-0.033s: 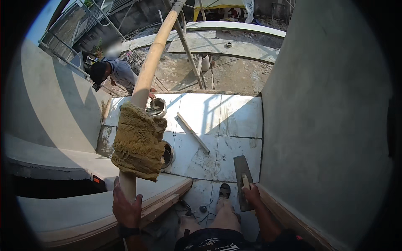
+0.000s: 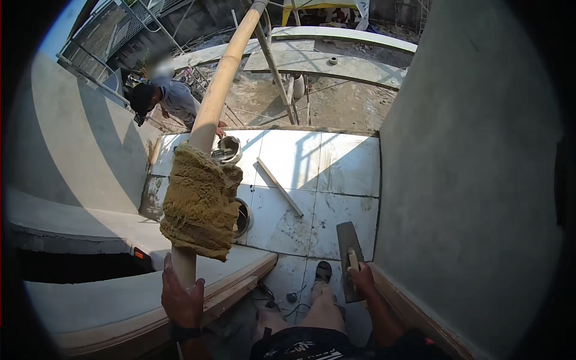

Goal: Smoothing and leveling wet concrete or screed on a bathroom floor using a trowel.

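Bamboo pole: your left hand [image 2: 182, 300] is wrapped tight around the lower end of a long tan bamboo pole [image 2: 219, 96], which rises away from you toward the top of the view.
Wrap: a coarse mustard-brown cloth pad [image 2: 201, 207] is bound round the pole just above your fist.
Trowel: your right hand [image 2: 362, 277] is closed on the wooden handle of a flat grey steel plastering trowel [image 2: 348, 255], blade held close beside the wall's foot.
Right edge: a smooth grey plastered wall [image 2: 474, 180] runs along your right, with a wooden batten at its base touching your forearm; little room on that side.
Left edge: curved grey concrete ledges [image 2: 90, 228] step down on your left, with a dark gap beneath the upper one.
Open room: the white tiled platform [image 2: 336, 168] ahead lies between ledges and wall; a thin wooden strip [image 2: 279, 186] lies loose across it, and two round holes sit near the pole.
Footing: your sandalled foot [image 2: 323, 273] stands on the tile's near edge.
Beyond: a person in a dark cap [image 2: 165, 99] works below the platform's far left corner, well apart from you; bare sandy ground and metal railings lie past them.
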